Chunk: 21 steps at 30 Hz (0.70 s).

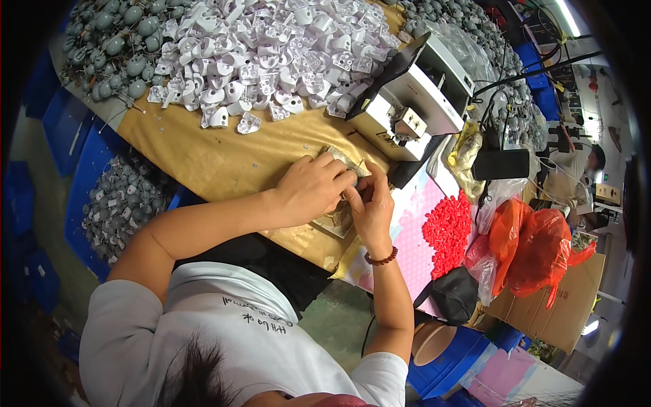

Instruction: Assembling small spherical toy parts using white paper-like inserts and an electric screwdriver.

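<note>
My left hand [313,188] and my right hand [370,210] meet over the worktable, fingers bent and nearly touching. Between their fingertips shows a small grey rounded part [353,180], mostly covered, pinched by my left fingers. My right thumb and forefinger close in from the other side; whatever they grip is too small to make out. Under both hands lies a flat, worn, light-coloured block [335,224], largely hidden by them. A dark red bead bracelet [382,257] circles my right wrist.
White plastic pieces [271,54] are heaped at the back, with grey round parts [115,44] to their left. A white and black machine [407,102] stands right of my hands. Red small parts [447,234] lie on a pink sheet near red plastic bags [536,244].
</note>
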Tool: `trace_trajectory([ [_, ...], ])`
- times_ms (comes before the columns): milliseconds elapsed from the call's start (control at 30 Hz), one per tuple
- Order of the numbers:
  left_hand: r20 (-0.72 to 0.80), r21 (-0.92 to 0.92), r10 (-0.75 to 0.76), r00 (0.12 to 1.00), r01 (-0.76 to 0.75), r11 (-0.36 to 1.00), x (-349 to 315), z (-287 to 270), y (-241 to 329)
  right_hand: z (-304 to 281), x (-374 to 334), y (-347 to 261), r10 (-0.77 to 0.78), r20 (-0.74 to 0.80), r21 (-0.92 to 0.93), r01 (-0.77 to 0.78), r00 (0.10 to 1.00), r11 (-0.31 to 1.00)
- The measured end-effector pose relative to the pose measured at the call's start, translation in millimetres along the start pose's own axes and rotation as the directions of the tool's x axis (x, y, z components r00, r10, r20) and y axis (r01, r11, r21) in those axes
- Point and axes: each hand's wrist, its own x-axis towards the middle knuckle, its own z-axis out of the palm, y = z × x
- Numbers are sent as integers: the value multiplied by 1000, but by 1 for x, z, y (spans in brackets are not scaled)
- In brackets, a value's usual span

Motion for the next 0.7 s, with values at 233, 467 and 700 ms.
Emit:
trace_trajectory([
  [233, 21, 14, 45, 999, -45, 999, 5, 3, -1, -43, 51, 99, 168, -509, 131, -116, 844, 984],
  [467, 1, 9, 70, 998, -70, 998, 7, 2, -1, -41, 71, 92, 406, -442, 483, -169, 800, 859],
  [700, 4, 14, 48, 999, -48, 999, 6, 0, 0, -93, 82, -59, -38, -605, 619, 500, 795, 606],
])
